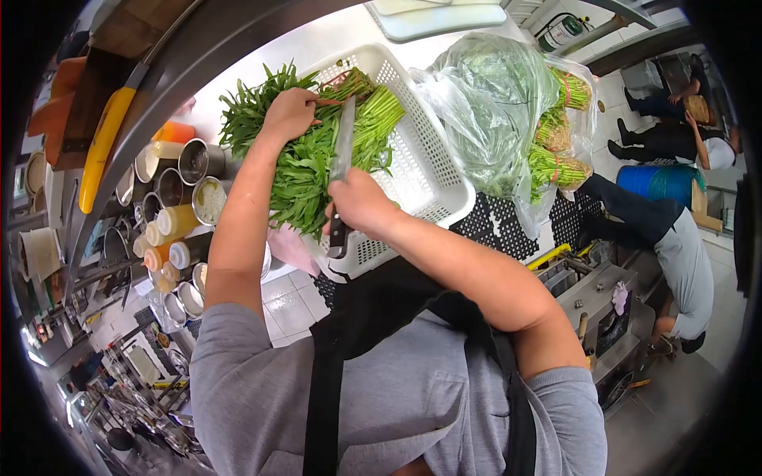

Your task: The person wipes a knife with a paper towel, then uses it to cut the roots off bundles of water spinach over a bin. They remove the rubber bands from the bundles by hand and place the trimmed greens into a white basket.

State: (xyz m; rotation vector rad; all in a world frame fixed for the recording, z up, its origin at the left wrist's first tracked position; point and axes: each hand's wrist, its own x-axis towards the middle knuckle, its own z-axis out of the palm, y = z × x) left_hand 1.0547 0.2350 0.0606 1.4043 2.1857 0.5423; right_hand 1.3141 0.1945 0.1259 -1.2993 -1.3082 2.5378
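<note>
In my right hand (pixel 361 202) is the dark handle of a kitchen knife (pixel 344 141), its broad blade pointing away from me across the greens. My left hand (pixel 290 116) presses on and grips a bunch of water spinach (pixel 305 174), one finger stretched close to the blade. Long leaves spill over the left side of a white perforated plastic basket (pixel 454 170). Cut-looking green stems (pixel 378 115) lie to the right of the blade, inside the basket. Some fingertips of my left hand are hidden among the leaves.
Right of the basket, a clear plastic bag (pixel 492 111) holds more greens in banded bundles (pixel 559 168). Cutting boards (pixel 436 22) lie at the back. Squeeze bottles (pixel 176 222) and metal containers (pixel 200 161) crowd the left. Another person (pixel 675 246) stands bent at the right by the stove.
</note>
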